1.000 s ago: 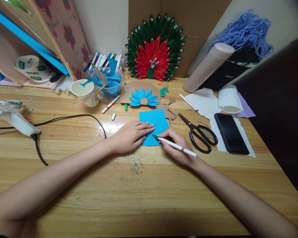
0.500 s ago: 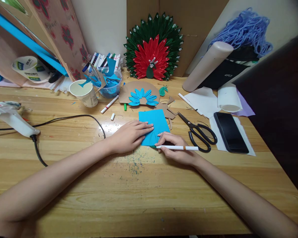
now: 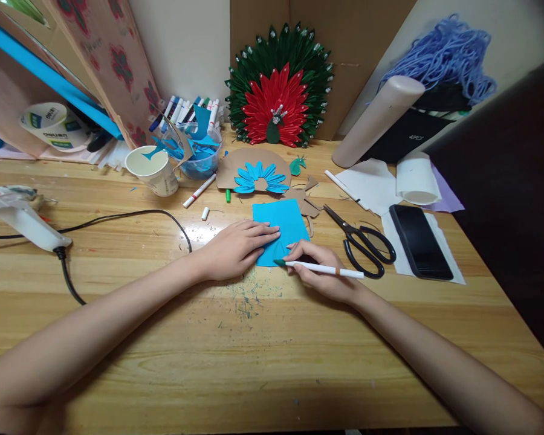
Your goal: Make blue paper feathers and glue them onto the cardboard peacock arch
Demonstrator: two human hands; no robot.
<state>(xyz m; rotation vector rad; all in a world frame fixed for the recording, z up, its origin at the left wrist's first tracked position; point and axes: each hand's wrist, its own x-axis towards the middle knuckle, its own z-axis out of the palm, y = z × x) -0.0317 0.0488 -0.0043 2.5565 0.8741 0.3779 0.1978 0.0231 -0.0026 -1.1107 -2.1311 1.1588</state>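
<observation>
The person's left arm (image 3: 118, 326) is showing bare from around the elbow (image 3: 31, 396) downward, its smooth outline broadest there and tapering evenly into a slim left wrist (image 3: 200, 266), while the left hand (image 3: 236, 249) is displaying a gently rounded back and long, slender fingers (image 3: 265, 230). The right arm (image 3: 426, 347) is likewise appearing bare, its forearm narrowing toward a slim right wrist (image 3: 356, 294), and the right hand (image 3: 324, 278) is looking equally slender and uncovered, its finer details being too small to tell
</observation>
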